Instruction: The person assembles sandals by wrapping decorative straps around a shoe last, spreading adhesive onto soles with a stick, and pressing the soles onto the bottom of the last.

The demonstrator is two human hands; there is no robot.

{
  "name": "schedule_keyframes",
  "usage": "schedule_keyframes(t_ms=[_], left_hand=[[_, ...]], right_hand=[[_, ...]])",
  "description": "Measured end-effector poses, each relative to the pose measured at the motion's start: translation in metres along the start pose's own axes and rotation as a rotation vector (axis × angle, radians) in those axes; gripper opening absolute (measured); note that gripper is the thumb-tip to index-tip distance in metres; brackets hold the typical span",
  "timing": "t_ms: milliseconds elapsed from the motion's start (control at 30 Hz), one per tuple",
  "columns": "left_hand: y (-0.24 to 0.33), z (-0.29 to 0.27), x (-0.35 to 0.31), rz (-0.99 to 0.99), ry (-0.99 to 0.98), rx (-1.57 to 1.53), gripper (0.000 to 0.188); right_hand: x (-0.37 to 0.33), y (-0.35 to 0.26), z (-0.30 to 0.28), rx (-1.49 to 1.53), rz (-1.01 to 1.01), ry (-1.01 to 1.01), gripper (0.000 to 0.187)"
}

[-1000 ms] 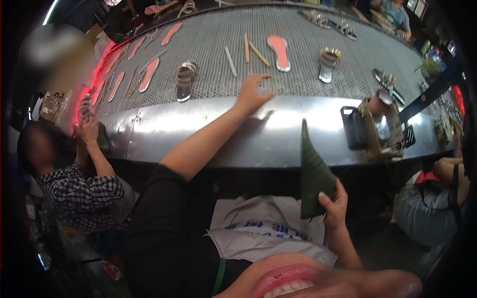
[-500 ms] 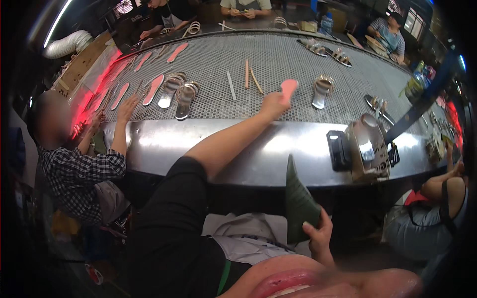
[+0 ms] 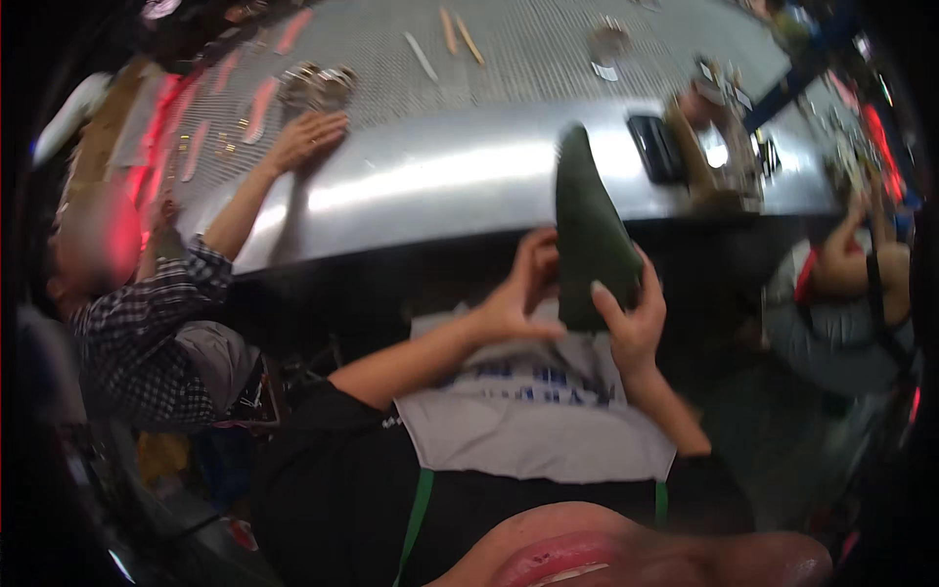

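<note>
Left hand cupped, right gripping green form

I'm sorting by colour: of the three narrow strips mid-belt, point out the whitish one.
The left strip: it alone is whitish and reaches lowest in the picture. The middle strip and right strip are both orange-tan.

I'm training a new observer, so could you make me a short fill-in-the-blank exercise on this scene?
1. The green shoe last is held in the wearer's ____ hand.
2. The straps of the pale apron are ____ in colour.
3. At far left, a co-worker's shirt has a ____ pattern.
4. The insoles on the mesh are ____ in colour.

Missing words: right; green; checked; pink.
</note>
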State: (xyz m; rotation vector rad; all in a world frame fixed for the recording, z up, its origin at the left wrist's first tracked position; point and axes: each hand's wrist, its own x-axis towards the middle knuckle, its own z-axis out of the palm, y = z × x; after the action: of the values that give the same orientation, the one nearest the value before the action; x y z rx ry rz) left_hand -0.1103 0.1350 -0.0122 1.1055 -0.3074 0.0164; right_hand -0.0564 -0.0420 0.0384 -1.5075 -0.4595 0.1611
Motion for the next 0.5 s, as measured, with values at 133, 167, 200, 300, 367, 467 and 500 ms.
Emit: schedule_keyframes(t_ms=[133, 167, 200, 300, 367, 467, 500], left_hand=[[0.015, 0.033, 0.026, -0.203, 0.385, -0.494, 0.053], [0.017, 0.043, 0.028, -0.24, 0.421, -0.487, 0.045], [0.018, 0.05, 0.033, -0.259, 0.452, -0.476, 0.037], [0.007, 0.05, 0.023, -0.364, 0.387, -0.333, 0.036], [0.009, 0.034, 0.013, -0.427, 0.324, -0.367, 0.038], [-0.006, 0.028, 0.021, -0.456, 0.198, -0.481, 0.046], [-0.006, 0.025, 0.02, -0.461, 0.138, -0.429, 0.049]], right_hand=[[-0.023, -0.028, -0.016, -0.274, 0.03, -0.111, 0.059], [-0.029, -0.038, -0.021, -0.4, -0.018, -0.202, 0.058], [-0.031, -0.042, -0.026, -0.419, 0.005, -0.196, 0.058], [-0.039, -0.044, -0.033, -0.654, -0.288, -0.245, 0.055], [-0.033, -0.039, -0.018, -0.648, -0.299, -0.252, 0.055], [-0.015, -0.048, -0.019, -0.624, -0.291, -0.329, 0.053], [-0.015, -0.048, -0.016, -0.606, -0.294, -0.338, 0.053]])
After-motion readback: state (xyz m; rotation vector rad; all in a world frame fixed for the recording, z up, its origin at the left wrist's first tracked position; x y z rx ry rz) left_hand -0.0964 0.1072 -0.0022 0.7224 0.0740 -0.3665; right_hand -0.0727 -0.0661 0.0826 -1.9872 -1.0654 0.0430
